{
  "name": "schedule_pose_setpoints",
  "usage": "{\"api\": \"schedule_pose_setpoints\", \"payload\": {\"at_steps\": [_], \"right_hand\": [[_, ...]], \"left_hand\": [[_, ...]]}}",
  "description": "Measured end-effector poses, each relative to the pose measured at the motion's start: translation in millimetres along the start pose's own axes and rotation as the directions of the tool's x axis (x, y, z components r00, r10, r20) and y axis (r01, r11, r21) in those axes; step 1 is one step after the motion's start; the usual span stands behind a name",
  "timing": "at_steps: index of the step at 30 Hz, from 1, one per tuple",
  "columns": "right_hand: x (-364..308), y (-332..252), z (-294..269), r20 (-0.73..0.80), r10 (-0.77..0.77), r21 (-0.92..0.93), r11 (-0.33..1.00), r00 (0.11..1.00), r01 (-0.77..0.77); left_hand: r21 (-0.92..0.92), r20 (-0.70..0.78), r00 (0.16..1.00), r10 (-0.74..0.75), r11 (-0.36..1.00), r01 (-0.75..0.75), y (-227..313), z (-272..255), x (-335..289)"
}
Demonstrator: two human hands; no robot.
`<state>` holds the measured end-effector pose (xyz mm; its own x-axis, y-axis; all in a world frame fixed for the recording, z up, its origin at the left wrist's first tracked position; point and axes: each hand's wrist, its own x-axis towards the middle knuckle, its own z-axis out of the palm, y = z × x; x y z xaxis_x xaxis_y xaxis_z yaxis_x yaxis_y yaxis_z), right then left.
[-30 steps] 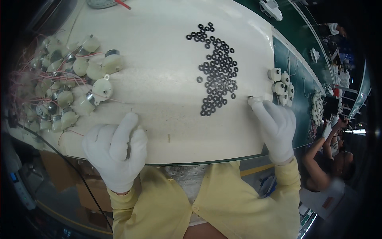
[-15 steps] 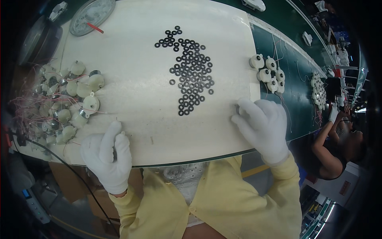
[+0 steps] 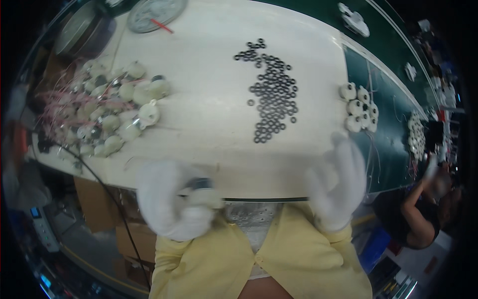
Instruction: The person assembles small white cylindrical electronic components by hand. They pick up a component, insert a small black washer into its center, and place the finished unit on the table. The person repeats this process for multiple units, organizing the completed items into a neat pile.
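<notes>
My left hand [image 3: 162, 199], in a white glove, curls its fingers round a small cream motor [image 3: 203, 195] with a dark metallic part, just over the table's front edge. The fingers partly hide it. My right hand [image 3: 341, 182], also gloved, is raised near the front right of the table and smeared by motion; whether it holds anything does not show. Many small black rings [image 3: 274, 94] lie flat in a loose patch beyond and between my hands. To the left is a heap of cream motors [image 3: 149, 113] with tangled red wires.
Several cream motors [image 3: 354, 107] stand grouped on the right, by the green surface [image 3: 383, 99], with more farther right [image 3: 416, 134]. A round grey tray [image 3: 144, 20] with a red stick [image 3: 162, 26] sits far left. A co-worker [image 3: 413, 214] is at right.
The whole view has shifted, so table items appear farther right. My left hand has moved right and toward me, and the motor in it now shows. My right hand has turned upward.
</notes>
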<state>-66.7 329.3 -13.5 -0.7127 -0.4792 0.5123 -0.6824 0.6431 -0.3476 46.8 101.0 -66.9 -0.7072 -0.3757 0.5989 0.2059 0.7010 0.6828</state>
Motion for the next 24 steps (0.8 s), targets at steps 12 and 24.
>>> {"api": "schedule_pose_setpoints", "payload": {"at_steps": [12,24], "right_hand": [[-20,12,7,-0.009,-0.049,0.928,0.371,0.999,0.027],[13,67,-6,0.462,0.011,0.113,0.991,0.887,-0.071]], "left_hand": [[-0.031,0.480,0.830,0.284,0.951,-0.308,32,9,82],[0.562,0.486,0.847,0.216,0.665,-0.493,-60,-11,124]]}}
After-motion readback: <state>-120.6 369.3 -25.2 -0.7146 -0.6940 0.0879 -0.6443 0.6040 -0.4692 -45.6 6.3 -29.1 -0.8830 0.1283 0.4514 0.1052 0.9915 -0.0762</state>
